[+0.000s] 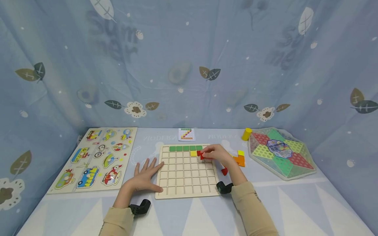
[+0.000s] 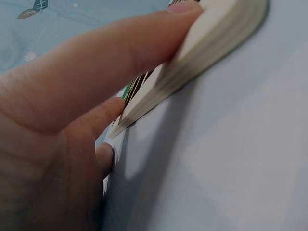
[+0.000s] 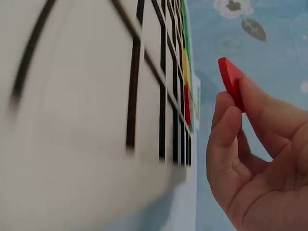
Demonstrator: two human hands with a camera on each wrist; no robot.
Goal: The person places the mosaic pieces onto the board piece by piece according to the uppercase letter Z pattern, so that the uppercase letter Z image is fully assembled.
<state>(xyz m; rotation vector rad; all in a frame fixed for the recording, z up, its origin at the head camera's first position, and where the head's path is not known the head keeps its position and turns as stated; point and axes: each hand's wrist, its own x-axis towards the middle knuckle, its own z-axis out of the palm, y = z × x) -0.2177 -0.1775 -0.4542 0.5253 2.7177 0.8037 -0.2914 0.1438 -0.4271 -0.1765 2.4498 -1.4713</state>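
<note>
A wooden grid board [image 1: 180, 172] lies flat on the table. My left hand [image 1: 144, 179] is spread beside it, fingers straight, with the thumb and index fingertip touching its left edge; the left wrist view shows the thumb [image 2: 159, 41] on the rim. Over the board's upper right, my right hand [image 1: 218, 153] pinches a small red triangular piece [image 3: 232, 83] between thumb and fingers, held above the surface. Green square tiles [image 1: 185, 148] run along the top row. Below them sit a yellow tile [image 1: 193, 153] and a red piece [image 1: 199, 153], side by side.
Loose orange pieces [image 1: 241, 161] and a red piece [image 1: 224, 171] lie right of the board. A pattern card [image 1: 186, 134] stands behind it. A picture puzzle board [image 1: 101, 157] is at left; a yellow cylinder [image 1: 246, 134] and a hexagonal game case [image 1: 280, 152] are at right.
</note>
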